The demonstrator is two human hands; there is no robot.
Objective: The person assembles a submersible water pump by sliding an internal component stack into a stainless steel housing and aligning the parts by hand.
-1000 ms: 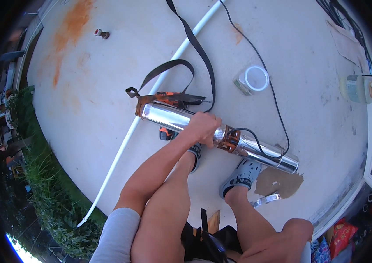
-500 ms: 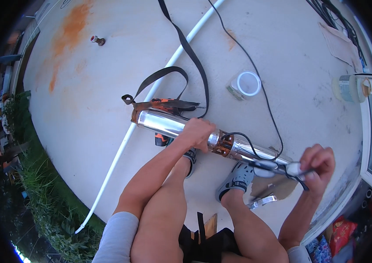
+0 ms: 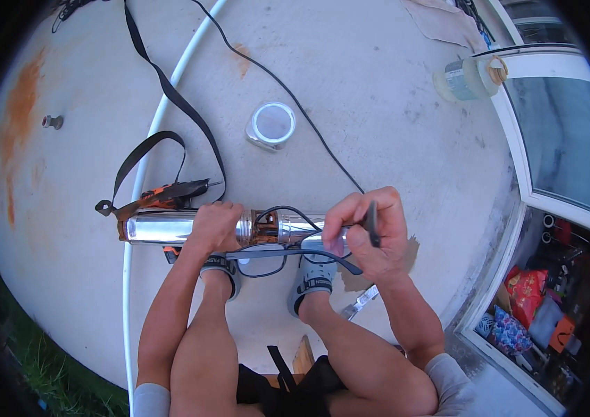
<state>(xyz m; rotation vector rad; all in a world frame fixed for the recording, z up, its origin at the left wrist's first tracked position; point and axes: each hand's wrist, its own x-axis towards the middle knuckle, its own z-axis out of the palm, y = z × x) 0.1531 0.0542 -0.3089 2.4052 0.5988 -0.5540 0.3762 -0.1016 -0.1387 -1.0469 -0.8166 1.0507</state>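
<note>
Across my feet lies a long, shiny steel submersible pump (image 3: 159, 226) with a rusty section in its middle. My left hand (image 3: 217, 226) is closed over the steel tube, left of that rusty part. A pair of dark-framed eyeglasses (image 3: 261, 254) is in my right hand (image 3: 375, 233), fingers closed around it, above the right half of the pump. One temple of the glasses sticks up between the fingers. The glasses and hand hide part of the pump's right end. A black cable (image 3: 293, 210) loops over the pump beside the rusty section.
Behind the pump lie an orange-black cordless drill (image 3: 159, 201), a black strap (image 3: 170, 76) and a long white pipe (image 3: 163, 111). A clear jar (image 3: 272, 125) stands farther off. Right are a bottle (image 3: 467, 80) and an open door (image 3: 562, 132); a metal tool (image 3: 359, 303) lies near my foot.
The view has swung right, so the scene sits farther left. My right hand has brought the eyeglasses inward from the pump's right end, and they face me more squarely. My left hand stays on the pump.
</note>
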